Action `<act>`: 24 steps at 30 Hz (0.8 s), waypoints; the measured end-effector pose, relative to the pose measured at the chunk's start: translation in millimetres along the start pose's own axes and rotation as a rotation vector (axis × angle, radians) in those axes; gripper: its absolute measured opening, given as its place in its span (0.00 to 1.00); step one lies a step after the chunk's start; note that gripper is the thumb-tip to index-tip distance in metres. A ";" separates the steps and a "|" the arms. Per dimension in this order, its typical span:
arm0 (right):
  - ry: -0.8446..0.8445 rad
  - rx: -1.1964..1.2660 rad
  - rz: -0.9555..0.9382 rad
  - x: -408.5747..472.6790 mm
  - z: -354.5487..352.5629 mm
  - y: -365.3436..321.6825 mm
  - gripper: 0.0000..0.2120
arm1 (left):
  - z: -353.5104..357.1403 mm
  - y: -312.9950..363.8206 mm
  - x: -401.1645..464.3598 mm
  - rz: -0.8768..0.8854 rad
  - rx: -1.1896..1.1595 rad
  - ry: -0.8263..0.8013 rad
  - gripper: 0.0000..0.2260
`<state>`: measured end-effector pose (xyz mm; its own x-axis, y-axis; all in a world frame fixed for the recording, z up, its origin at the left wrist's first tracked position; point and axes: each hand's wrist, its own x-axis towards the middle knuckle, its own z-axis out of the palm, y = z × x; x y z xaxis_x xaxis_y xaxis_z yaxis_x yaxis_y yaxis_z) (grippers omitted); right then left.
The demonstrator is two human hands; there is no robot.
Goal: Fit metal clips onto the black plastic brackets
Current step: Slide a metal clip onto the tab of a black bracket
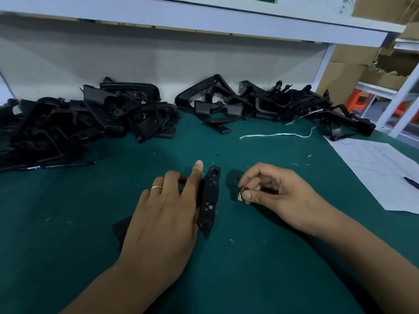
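Note:
A black plastic bracket (210, 196) with several holes lies on the green mat in front of me. My left hand (166, 214) holds it along its left side, forefinger stretched out beside its top end, the other fingers curled over the part. A brass-coloured metal clip (239, 196) is pinched between thumb and fingers of my right hand (274, 191), just right of the bracket. Behind the clip lies a dark shape (232, 181) that I cannot make out.
Two heaps of black brackets lie at the back, one on the left (86, 118) and one on the right (267, 103). A pen (61, 165) lies left, a white cord (276, 134) mid-right, and a paper sheet (381, 171) with another pen at the right edge.

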<state>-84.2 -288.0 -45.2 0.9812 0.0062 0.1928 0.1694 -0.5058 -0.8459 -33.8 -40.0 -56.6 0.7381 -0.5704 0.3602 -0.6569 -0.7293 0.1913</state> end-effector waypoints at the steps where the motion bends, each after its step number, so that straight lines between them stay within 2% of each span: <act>1: 0.015 0.003 -0.001 0.5 0.6 0.3 0.07 | -2.0 1.4 0.3 -0.001 0.011 -0.004 0.30; 9: 0.126 0.044 0.023 1.6 4.1 -1.0 0.04 | -3.5 0.6 2.1 -0.042 -0.003 0.031 0.30; 15: 0.163 0.339 -0.016 0.4 13.1 -11.2 0.09 | -0.1 0.9 2.1 -0.068 0.019 0.040 0.32; 19: 0.154 0.492 0.039 1.7 21.7 -14.5 0.04 | 0.1 1.5 1.9 -0.081 0.025 0.045 0.31; 24: 0.112 0.650 0.071 2.7 26.9 -16.6 0.05 | -2.6 4.0 3.0 -0.093 0.020 0.033 0.32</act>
<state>-81.9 -256.3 -44.0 0.9826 -0.1150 0.1460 0.1598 0.1217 -0.9796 -34.5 -43.6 -52.4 0.7903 -0.4869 0.3719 -0.5820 -0.7864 0.2071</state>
